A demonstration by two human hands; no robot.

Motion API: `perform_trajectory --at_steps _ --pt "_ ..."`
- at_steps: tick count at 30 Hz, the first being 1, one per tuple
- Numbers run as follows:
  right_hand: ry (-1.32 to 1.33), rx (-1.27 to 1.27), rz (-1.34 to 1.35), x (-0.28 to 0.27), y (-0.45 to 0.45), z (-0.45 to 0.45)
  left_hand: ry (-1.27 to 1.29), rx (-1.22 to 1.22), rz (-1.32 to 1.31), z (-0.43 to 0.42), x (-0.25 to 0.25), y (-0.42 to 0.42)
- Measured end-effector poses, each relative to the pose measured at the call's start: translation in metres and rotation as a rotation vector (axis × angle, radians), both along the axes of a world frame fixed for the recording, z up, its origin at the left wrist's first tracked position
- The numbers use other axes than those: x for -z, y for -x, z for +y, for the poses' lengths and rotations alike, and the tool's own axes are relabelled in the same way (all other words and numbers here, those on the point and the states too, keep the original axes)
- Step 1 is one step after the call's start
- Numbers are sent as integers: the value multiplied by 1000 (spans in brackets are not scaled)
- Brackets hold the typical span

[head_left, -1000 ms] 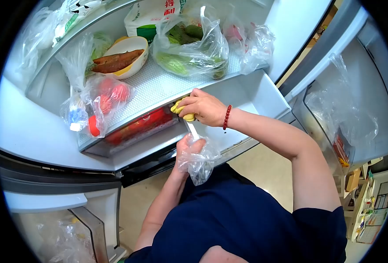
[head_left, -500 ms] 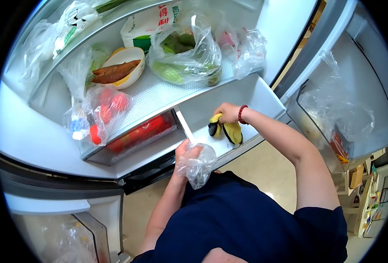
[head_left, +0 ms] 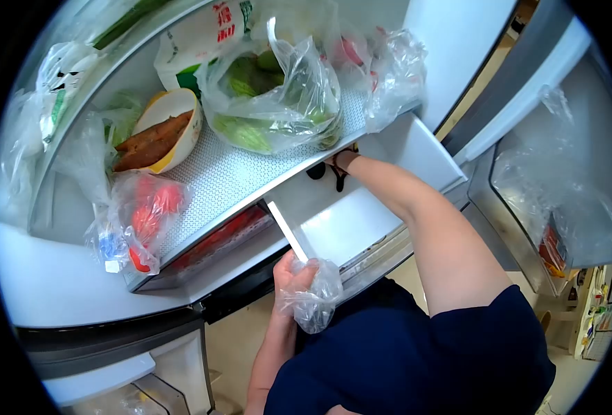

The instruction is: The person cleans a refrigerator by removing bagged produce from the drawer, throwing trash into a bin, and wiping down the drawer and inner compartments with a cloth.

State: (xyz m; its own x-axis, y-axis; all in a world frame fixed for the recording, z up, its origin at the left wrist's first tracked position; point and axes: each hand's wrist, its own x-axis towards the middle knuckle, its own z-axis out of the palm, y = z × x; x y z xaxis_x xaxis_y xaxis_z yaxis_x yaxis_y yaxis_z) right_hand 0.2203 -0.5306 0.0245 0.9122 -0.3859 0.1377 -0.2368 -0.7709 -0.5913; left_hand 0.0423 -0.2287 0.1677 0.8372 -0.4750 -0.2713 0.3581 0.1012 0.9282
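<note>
My left hand (head_left: 292, 274) is closed around a crumpled clear plastic bag (head_left: 316, 299), beside the white divider wall at the drawer's front. My right hand (head_left: 344, 161) reaches into the back of the pulled-out white drawer (head_left: 351, 218), under the front edge of the fridge shelf. With it is a yellow-and-black cloth (head_left: 316, 171); only dark bits and a little yellow show. The shelf edge hides most of my right fingers.
Above the drawer, the shelf (head_left: 230, 166) bears a bag of green vegetables (head_left: 271, 104), a bowl (head_left: 181, 145) with brown food and a bag of red items (head_left: 150, 214). Fridge doors stand open on both sides; the right door bin (head_left: 524, 221) holds bags.
My right hand has moved from the drawer's middle to its back, under the shelf, taking the yellow-and-black cloth along. My left hand keeps the plastic bag. The camera view has shifted.
</note>
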Motion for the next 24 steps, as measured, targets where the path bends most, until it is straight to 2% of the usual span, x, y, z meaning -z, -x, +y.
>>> perform_trajectory --at_steps 3,5,8,9,11,13,14,15,17,19,21,22,24 --pt "132 -260 3 -9 7 57 -3 9 24 -3 -1 0" --pt "309 -430 18 -51 45 97 -42 14 13 -5 5 -2" --pt "-34 -622 247 -72 59 92 -56 -10 10 -3 3 0" --pt "100 -807 316 -65 59 93 -71 -11 7 -3 3 -1" --pt "2 -1151 493 -29 67 94 -24 -1 13 -4 4 -2" --pt "75 -1227 1133 -105 91 109 -2 13 9 -3 2 -3" --pt "161 -1375 1389 -110 85 118 -40 -20 6 -6 -3 -3" --pt "289 -1423 1668 -81 68 123 -47 -19 -4 -5 -4 -5" --pt "144 -1395 1439 -71 28 79 -61 -19 -3 -3 -2 -6" --pt "82 -1130 832 -116 19 26 -61 -11 -10 -3 0 -5" --pt "496 -581 413 -126 25 21 -71 -19 -6 -1 -1 -5" --pt "486 -430 313 -110 19 11 -74 -31 2 -3 -4 -4" --pt "368 -383 289 -69 8 9 -110 -38 -1 -3 -4 -4"
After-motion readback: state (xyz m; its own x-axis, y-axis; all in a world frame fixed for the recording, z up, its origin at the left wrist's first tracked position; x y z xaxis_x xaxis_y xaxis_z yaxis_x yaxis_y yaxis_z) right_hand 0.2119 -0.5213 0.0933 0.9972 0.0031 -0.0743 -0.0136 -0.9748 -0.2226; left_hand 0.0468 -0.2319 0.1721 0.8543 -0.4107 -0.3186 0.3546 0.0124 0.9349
